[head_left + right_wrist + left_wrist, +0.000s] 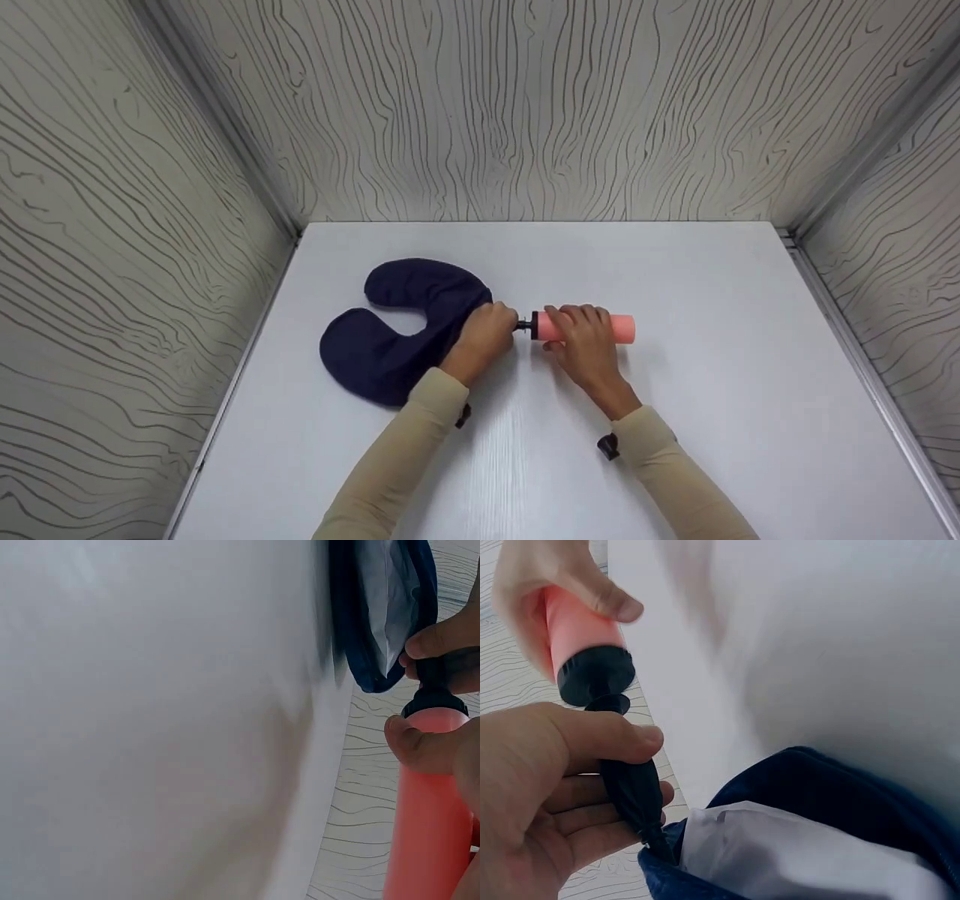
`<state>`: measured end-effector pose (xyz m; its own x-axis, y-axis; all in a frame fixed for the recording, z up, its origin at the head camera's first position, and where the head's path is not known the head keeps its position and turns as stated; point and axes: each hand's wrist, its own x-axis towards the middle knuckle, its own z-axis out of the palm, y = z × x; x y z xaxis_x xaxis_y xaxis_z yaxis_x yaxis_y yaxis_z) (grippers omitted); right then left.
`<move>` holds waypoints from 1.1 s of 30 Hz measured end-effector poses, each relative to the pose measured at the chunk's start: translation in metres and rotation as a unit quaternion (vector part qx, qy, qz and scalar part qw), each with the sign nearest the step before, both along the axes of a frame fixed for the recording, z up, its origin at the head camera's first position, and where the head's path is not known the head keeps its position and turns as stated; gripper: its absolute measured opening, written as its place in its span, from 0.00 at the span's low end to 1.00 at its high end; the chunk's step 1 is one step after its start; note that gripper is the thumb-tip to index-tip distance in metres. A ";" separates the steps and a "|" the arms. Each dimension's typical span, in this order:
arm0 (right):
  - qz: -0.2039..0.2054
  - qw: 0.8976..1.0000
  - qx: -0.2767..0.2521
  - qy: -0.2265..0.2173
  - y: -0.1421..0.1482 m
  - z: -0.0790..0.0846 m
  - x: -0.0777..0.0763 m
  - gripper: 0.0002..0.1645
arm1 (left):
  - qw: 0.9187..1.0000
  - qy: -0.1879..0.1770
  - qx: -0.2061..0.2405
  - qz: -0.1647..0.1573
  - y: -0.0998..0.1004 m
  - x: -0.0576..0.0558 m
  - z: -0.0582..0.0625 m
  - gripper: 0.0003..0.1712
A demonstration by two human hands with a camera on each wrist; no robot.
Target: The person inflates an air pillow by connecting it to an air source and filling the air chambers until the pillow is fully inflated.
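Observation:
A navy U-shaped neck pillow lies on the left of the table, its curved back to the right. My left hand is at that back edge, thumb and fingers round the black handle of a hand pump. The tip of this black part reaches the pillow's open cover, where a pale inner liner shows. My right hand grips the pump's pink barrel, which lies level in line with the left hand. In the right wrist view the black collar sits between both hands.
The white table runs up to wood-grain patterned walls at the back and sides. Metal edging borders the right side. A black strap piece hangs at the right wrist.

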<state>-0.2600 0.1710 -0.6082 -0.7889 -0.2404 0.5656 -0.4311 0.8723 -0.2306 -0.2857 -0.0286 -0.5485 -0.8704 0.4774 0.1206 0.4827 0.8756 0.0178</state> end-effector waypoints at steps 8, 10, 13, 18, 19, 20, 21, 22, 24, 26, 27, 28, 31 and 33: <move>0.013 1.000 0.010 -0.006 0.011 -0.002 0.001 0.41 | 0.999 -0.026 0.039 0.012 -0.009 -0.003 -0.005 0.03; 0.010 1.000 0.012 -0.003 0.020 -0.001 0.002 0.41 | 0.998 -0.026 0.049 0.013 -0.013 -0.004 -0.005 0.03; 0.009 1.000 0.007 0.006 0.034 -0.001 0.002 0.42 | 0.998 -0.025 0.055 0.012 -0.018 -0.005 -0.005 0.03; -0.005 1.000 -0.007 0.005 0.057 0.001 0.003 0.42 | 0.998 -0.026 0.050 0.014 -0.027 -0.006 -0.004 0.03; -0.009 1.000 -0.011 0.002 0.060 0.001 0.004 0.42 | 0.998 -0.027 0.048 0.017 -0.028 -0.005 -0.004 0.03; -0.013 1.000 -0.014 0.000 0.062 0.002 0.004 0.42 | 0.998 -0.028 0.048 0.020 -0.030 -0.005 -0.003 0.02; -0.017 1.000 -0.017 -0.002 0.064 0.003 0.005 0.42 | 0.998 -0.028 0.049 0.021 -0.031 -0.005 -0.003 0.02; -0.018 1.000 -0.020 -0.003 0.064 0.003 0.005 0.43 | 0.998 -0.028 0.049 0.021 -0.031 -0.004 -0.002 0.02; -0.016 1.000 -0.021 -0.007 0.061 0.004 0.006 0.42 | 0.998 -0.028 0.049 0.014 -0.030 -0.003 0.000 0.03; -0.006 1.000 -0.019 -0.012 0.054 0.004 0.007 0.42 | 0.999 -0.027 0.045 0.003 -0.026 -0.001 0.001 0.02; -0.001 1.000 -0.016 -0.013 0.049 0.004 0.007 0.42 | 0.999 -0.023 0.041 -0.002 -0.023 0.000 0.001 0.03; 0.003 1.000 -0.015 -0.014 0.043 0.004 0.008 0.42 | 0.999 -0.020 0.035 -0.006 -0.021 0.001 0.002 0.03; 0.005 1.000 -0.016 -0.013 0.025 0.004 0.009 0.42 | 1.000 0.002 0.017 -0.021 -0.014 0.005 0.002 0.03; 0.002 1.000 -0.020 -0.009 0.014 0.004 0.009 0.41 | 0.999 0.020 0.008 -0.025 -0.010 0.006 0.002 0.04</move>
